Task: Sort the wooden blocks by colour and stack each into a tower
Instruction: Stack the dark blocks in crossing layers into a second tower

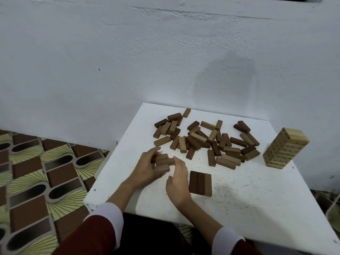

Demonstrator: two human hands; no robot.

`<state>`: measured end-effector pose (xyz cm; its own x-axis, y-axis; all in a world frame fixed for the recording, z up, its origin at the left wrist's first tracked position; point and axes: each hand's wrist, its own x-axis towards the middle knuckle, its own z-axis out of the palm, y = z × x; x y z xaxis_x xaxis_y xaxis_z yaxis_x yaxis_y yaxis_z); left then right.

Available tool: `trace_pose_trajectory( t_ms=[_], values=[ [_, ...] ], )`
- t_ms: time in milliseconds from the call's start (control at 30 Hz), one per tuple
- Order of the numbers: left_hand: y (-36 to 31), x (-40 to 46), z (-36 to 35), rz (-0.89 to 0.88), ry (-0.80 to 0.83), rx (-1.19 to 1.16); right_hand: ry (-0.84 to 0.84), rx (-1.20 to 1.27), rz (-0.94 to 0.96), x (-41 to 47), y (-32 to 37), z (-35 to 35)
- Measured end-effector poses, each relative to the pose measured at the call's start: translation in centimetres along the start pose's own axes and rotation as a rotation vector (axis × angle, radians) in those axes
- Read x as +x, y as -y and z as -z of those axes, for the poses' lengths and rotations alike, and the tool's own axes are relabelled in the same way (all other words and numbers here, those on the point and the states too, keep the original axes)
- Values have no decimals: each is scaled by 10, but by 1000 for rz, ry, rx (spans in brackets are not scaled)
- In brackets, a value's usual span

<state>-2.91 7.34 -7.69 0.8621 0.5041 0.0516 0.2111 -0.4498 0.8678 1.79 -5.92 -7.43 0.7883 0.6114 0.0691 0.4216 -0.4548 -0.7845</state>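
Note:
Several loose wooden blocks [206, 140], dark brown and mid brown mixed, lie scattered across the back of the white table [248, 196]. A row of three mid-brown blocks [162, 162] lies side by side near the left front. My left hand [145, 170] grips this row from the left, fingers curled over it. My right hand [177, 181] presses against its right end, fingers together. Just right of that hand, three blocks [200, 183] lie flat side by side, two dark and one lighter. A tall light-wood tower [284, 149] stands at the table's right edge.
The table stands against a white wall [128, 61]. A patterned brown and yellow floor [36, 181] lies to the left, below the table's edge. Bare tabletop stretches along the front right.

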Motion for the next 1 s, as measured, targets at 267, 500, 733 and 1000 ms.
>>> trace_pose_trajectory(
  t_ms=[267,500,733,1000],
  values=[
    [13,-7,1,-13,0,21,-41,203,-172,-10,-4,-9],
    [7,-8,-2,-34,20,-36,-31,177,-151,-3,-3,-4],
    [7,-9,-6,-68,-7,-20,-32,167,-131,-6,-7,-6],
    [14,-8,-6,-40,29,-58,-31,179,-132,-6,-10,-6]
  ],
)
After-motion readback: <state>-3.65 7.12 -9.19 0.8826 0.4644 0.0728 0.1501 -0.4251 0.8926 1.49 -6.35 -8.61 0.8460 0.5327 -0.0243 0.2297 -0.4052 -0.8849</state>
